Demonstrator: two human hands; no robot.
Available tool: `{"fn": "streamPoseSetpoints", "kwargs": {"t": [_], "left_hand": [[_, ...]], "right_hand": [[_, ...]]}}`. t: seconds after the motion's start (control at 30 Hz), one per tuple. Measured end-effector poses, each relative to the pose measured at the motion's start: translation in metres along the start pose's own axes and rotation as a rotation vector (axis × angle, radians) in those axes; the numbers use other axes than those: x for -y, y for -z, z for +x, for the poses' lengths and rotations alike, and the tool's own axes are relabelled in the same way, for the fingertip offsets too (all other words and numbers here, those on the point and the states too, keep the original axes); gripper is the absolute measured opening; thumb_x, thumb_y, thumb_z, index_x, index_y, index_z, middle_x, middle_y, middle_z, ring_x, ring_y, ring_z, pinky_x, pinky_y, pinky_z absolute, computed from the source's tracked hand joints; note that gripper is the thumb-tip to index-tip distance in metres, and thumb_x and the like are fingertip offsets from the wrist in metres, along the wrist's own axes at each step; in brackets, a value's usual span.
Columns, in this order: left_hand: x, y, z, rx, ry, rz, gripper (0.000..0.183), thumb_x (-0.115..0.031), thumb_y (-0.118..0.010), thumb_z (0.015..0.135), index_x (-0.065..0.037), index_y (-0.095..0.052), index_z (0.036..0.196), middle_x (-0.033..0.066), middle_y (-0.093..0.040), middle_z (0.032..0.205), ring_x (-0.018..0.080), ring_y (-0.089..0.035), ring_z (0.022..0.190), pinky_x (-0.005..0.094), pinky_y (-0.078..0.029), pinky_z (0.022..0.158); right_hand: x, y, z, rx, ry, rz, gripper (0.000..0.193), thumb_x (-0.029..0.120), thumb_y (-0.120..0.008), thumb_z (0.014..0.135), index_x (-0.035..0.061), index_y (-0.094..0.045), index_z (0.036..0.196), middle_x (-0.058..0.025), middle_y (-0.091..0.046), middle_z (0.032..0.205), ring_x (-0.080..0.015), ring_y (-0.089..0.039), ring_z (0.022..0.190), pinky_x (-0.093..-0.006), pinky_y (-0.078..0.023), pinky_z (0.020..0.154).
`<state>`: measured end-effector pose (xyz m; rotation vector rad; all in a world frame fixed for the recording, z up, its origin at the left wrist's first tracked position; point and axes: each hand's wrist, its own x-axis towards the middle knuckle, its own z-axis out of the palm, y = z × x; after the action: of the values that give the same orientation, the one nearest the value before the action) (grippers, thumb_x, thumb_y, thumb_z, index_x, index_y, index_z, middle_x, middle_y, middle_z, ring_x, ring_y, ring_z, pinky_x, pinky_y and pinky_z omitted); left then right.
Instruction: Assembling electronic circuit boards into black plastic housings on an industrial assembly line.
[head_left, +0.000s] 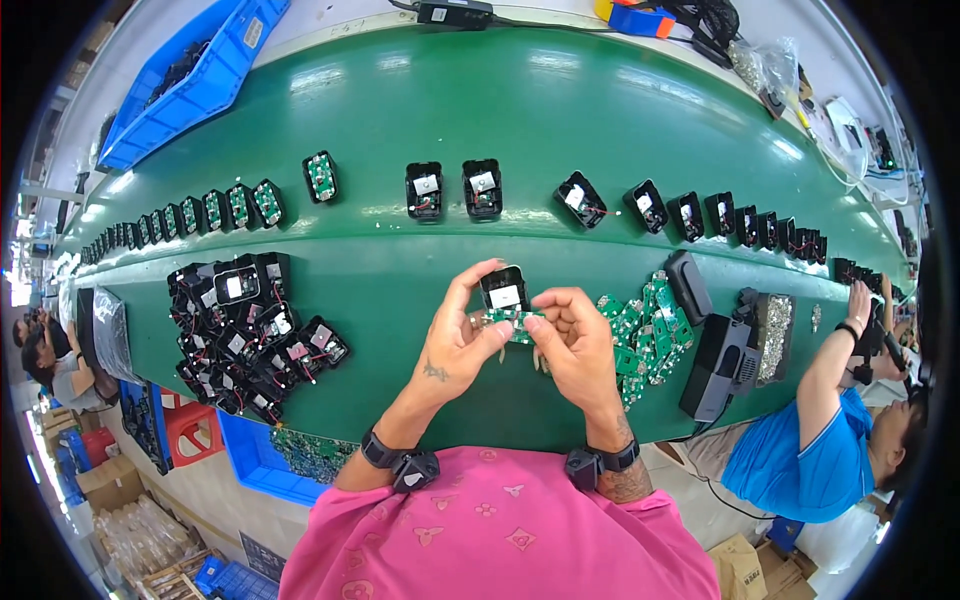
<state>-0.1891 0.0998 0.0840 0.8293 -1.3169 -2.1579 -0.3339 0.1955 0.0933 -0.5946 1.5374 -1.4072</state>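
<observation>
Right in front of me, a small black plastic housing (503, 276) with a white block inside is tilted up between my hands. A green circuit board (522, 322) lies at its near edge. My left hand (455, 345) is closed around the housing's left side, its index finger at the top and its thumb on the board's left end. With thumb and fingers, my right hand (573, 345) pinches the board's right end. Fingers hide part of both pieces. Beside my right hand spreads a pile of green circuit boards (655, 325).
Black housings are heaped (235, 330) on the left of the green table (420, 110). Across its middle runs a row of housings, some with boards (320, 177). A grey-black device (715, 365) and a tray of small metal parts (775, 340) stand right, near a co-worker (810, 450).
</observation>
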Motion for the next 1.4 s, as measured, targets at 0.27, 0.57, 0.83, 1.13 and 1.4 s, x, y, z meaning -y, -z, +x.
{"fn": "streamPoseSetpoints", "kwargs": {"t": [0.27,0.57,0.83,1.13,1.4], "left_hand": [[0.005,-0.007,-0.004,-0.112,0.001,-0.012,0.061,0.007,-0.06,0.089,-0.002,-0.036,0.145,0.0145,-0.046,0.137,0.0152,-0.063,0.104,0.0252,-0.055,0.077],[0.002,-0.015,0.0,-0.138,-0.033,-0.063,0.055,0.006,-0.061,0.091,0.0,-0.041,0.141,0.0152,-0.058,0.125,0.0171,-0.065,0.104,0.0286,-0.058,0.086],[-0.015,-0.022,0.001,-0.139,0.051,-0.012,0.056,0.006,-0.06,0.092,0.001,-0.039,0.143,0.0183,-0.058,0.127,0.0198,-0.072,0.089,0.0261,-0.061,0.071],[-0.025,-0.018,-0.005,-0.284,-0.258,0.189,0.055,0.008,-0.063,0.088,0.004,-0.045,0.141,0.0218,-0.06,0.126,0.0208,-0.072,0.088,0.0289,-0.062,0.075],[-0.037,-0.016,-0.006,-0.198,-0.084,-0.03,0.057,0.004,-0.061,0.091,0.004,-0.038,0.143,0.0221,-0.055,0.13,0.0218,-0.071,0.095,0.028,-0.063,0.072]], "right_hand": [[0.001,0.001,0.005,0.053,0.466,-0.47,0.02,0.009,-0.075,0.085,0.0033,-0.075,0.104,-0.0142,-0.054,0.127,-0.0231,-0.058,0.108,-0.0303,-0.051,0.085],[-0.022,-0.004,0.007,0.032,0.268,-0.02,0.015,0.003,-0.072,0.087,-0.0042,-0.074,0.101,-0.0157,-0.049,0.134,-0.021,-0.062,0.107,-0.0336,-0.052,0.091],[-0.005,-0.009,0.004,-0.15,0.491,-0.334,0.009,0.005,-0.072,0.086,0.004,-0.073,0.094,-0.0126,-0.054,0.125,-0.0205,-0.06,0.097,-0.0317,-0.05,0.079],[0.029,-0.009,0.008,0.046,0.623,-0.619,0.003,0.0,-0.068,0.083,0.0018,-0.067,0.085,-0.0068,-0.059,0.066,-0.0171,-0.055,0.052,-0.0298,-0.04,0.047],[0.043,-0.002,0.012,0.167,0.656,-0.623,0.006,-0.001,-0.07,0.079,0.0018,-0.066,0.083,-0.0063,-0.057,0.062,-0.0186,-0.054,0.05,-0.0315,-0.039,0.047]]}}
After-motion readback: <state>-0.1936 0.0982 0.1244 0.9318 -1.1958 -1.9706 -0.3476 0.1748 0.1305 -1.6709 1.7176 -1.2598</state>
